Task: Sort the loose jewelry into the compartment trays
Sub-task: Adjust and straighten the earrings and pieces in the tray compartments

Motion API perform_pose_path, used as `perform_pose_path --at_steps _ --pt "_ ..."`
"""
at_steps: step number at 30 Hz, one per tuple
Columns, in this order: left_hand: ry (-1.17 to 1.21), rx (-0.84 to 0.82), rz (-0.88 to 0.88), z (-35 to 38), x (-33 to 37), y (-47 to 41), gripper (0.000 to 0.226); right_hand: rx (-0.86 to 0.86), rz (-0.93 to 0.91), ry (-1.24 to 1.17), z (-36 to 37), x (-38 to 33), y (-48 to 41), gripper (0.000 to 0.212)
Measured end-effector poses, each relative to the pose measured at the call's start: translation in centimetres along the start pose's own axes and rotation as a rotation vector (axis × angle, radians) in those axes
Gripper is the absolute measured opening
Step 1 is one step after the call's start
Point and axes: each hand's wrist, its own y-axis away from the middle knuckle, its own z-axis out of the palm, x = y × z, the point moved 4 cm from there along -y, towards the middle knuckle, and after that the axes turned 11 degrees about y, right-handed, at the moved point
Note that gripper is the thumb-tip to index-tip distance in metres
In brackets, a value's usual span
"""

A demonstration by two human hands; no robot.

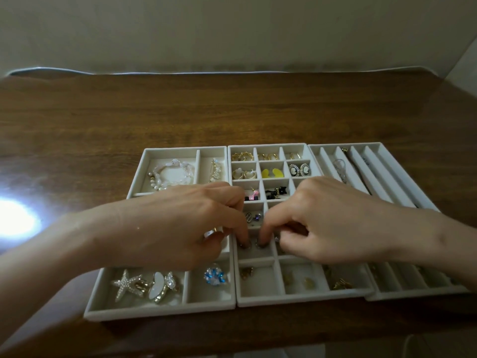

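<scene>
Three cream compartment trays lie side by side on a wooden table. The middle tray (258, 301) has many small cells holding earrings. My left hand (180, 228) and my right hand (333, 223) meet over one cell in its lower left part. Both hands have curled fingers, and each forefinger tip comes down on a small dark earring (245, 246), (262, 245) in that cell; the thumbs' grip is mostly hidden. The left tray (160, 310) holds a pearl bracelet (170, 174), a starfish clip (126, 284) and a blue crystal piece (214, 276).
The right tray (402, 174) has long narrow slots with thin chains (340, 170) in them. A bright light glare (15, 218) sits on the table at the left. The table's front edge runs just below the trays, and a wall stands behind the table.
</scene>
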Motion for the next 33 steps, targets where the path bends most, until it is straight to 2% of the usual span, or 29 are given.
perform_pose_path --at_steps 6,14,20,23,28,33 --pt "-0.005 -0.005 0.017 -0.3 0.5 0.0 0.032 0.073 0.079 -0.203 -1.7 1.8 1.4 0.025" --pt "0.042 0.077 0.05 -0.3 0.7 -1.2 0.02 0.026 0.158 -0.116 -0.9 2.9 2.8 0.005" --pt "0.064 0.081 0.046 -0.2 1.0 -1.7 0.023 -0.01 0.152 -0.09 -0.4 2.0 2.5 0.012" --pt "0.063 0.077 0.041 -0.1 1.1 -1.9 0.024 0.014 0.16 -0.005 -0.1 1.9 2.3 0.019" --pt "0.065 0.092 0.045 0.0 1.3 -2.3 0.024 0.046 0.158 0.091 -0.1 1.6 2.3 0.015" --pt "0.067 0.141 0.052 -0.3 1.3 -2.6 0.024 0.038 0.197 0.11 -0.2 1.2 2.2 0.03"
